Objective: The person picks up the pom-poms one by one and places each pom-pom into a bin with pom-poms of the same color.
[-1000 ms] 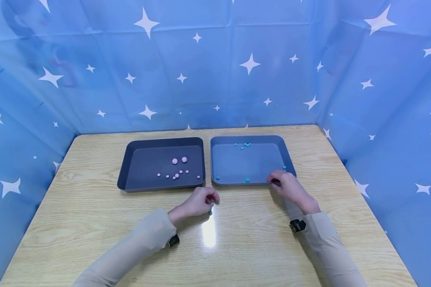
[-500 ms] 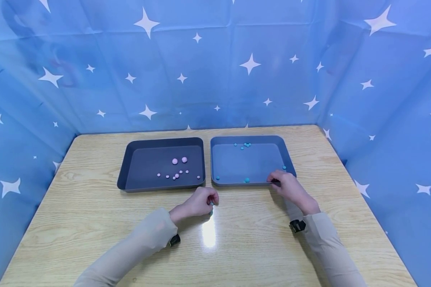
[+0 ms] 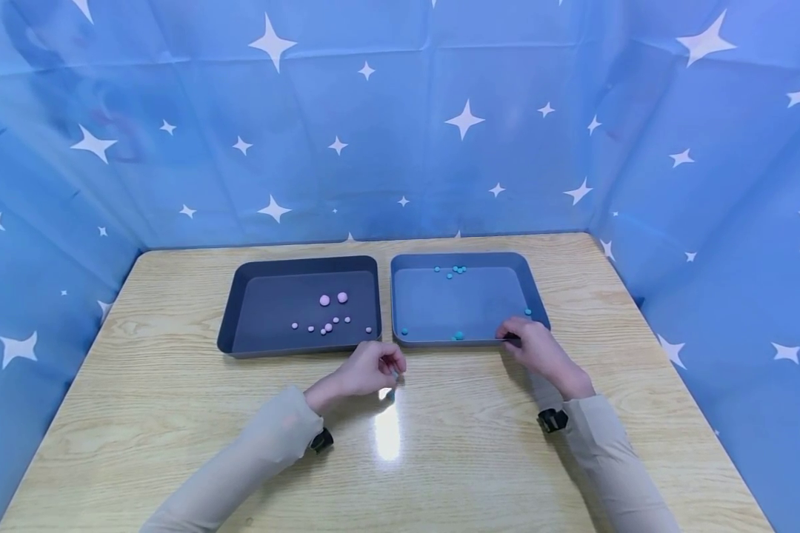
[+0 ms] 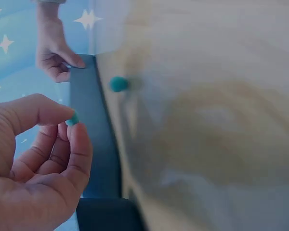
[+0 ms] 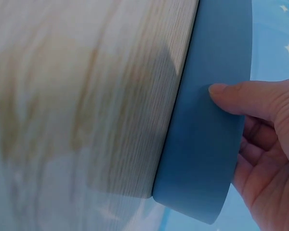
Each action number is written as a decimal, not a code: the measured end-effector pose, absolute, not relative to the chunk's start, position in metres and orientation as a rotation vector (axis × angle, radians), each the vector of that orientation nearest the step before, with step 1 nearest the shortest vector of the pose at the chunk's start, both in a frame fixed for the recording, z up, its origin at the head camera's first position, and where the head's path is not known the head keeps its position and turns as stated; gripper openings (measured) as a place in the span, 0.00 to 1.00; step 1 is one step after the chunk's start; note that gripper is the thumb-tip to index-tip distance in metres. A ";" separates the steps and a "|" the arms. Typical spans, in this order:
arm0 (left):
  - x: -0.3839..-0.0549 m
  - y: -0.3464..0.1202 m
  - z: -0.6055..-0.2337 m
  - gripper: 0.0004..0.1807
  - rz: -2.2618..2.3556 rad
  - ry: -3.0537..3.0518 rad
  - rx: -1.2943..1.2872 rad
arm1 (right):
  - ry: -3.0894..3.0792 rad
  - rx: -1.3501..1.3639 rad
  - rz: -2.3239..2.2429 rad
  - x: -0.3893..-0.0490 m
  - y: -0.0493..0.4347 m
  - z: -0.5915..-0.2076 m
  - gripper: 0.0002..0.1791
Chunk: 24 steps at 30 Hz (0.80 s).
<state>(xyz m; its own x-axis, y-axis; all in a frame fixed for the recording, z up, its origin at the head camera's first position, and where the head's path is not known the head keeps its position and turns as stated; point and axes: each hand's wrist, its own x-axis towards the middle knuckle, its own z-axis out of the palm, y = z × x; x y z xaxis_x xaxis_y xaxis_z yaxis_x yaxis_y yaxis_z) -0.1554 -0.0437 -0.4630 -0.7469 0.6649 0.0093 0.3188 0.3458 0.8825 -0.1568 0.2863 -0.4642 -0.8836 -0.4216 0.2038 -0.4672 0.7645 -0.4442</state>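
My left hand (image 3: 363,370) pinches a small teal ball (image 4: 73,119) between thumb and fingertip, raised over the wooden table just in front of the trays. A second teal ball (image 4: 119,84) lies on the wood below that hand, outside the trays. My right hand (image 3: 538,346) grips the near wall of the blue-grey tray (image 5: 195,139) by its right corner, thumb outside and fingers inside. Several teal balls sit in this tray, such as a larger ball (image 3: 458,336) by the near wall and one ball (image 3: 527,312) at the right side.
Left of the blue-grey tray stands a dark tray (image 3: 260,307) holding several pink balls, among them two larger pink balls (image 3: 343,297). A narrow gap separates the two trays. Behind and beside the wooden table (image 3: 140,414) hangs a blue curtain (image 3: 373,178) with white stars.
My left hand has risen slightly from the table and away from me with one teal ball, leaving the other on the wood. The right hand keeps its grip on the tray.
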 end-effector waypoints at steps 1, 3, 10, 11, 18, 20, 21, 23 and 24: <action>-0.156 -0.042 -0.460 0.11 1.377 2.255 0.861 | -2.865 0.722 0.759 -0.157 0.287 -0.464 0.10; -0.157 -0.039 -0.455 0.12 1.413 2.240 0.850 | -2.865 0.722 0.757 -0.157 0.287 -0.464 0.10; -0.169 -0.029 -0.439 0.10 1.524 2.187 0.822 | -2.859 0.727 0.751 -0.157 0.287 -0.464 0.09; -0.171 -0.027 -0.438 0.10 1.539 2.182 0.817 | -2.858 0.728 0.752 -0.156 0.287 -0.464 0.09; -0.191 -0.016 -0.430 0.07 1.733 2.062 0.661 | -2.855 0.730 0.751 -0.156 0.286 -0.464 0.09; -0.196 -0.013 -0.428 0.07 1.779 2.026 0.597 | -2.857 0.729 0.750 -0.156 0.286 -0.464 0.09; -0.197 -0.011 -0.427 0.07 1.796 2.014 0.571 | -2.857 0.728 0.750 -0.156 0.286 -0.464 0.09; -0.201 -0.007 -0.425 0.07 1.823 2.001 0.532 | -2.858 0.725 0.747 -0.156 0.286 -0.464 0.09; -0.202 -0.006 -0.424 0.07 1.834 1.996 0.513 | -2.858 0.724 0.744 -0.156 0.286 -0.464 0.09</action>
<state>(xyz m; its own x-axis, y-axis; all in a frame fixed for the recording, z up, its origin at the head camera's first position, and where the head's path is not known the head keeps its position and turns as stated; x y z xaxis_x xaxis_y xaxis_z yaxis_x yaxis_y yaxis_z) -0.2025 -0.0056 -0.4242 -0.8607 0.5081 -0.0321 0.0109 0.0815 0.9966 -0.1558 0.2865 -0.4640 -0.8818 -0.4217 0.2113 -0.4712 0.7675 -0.4347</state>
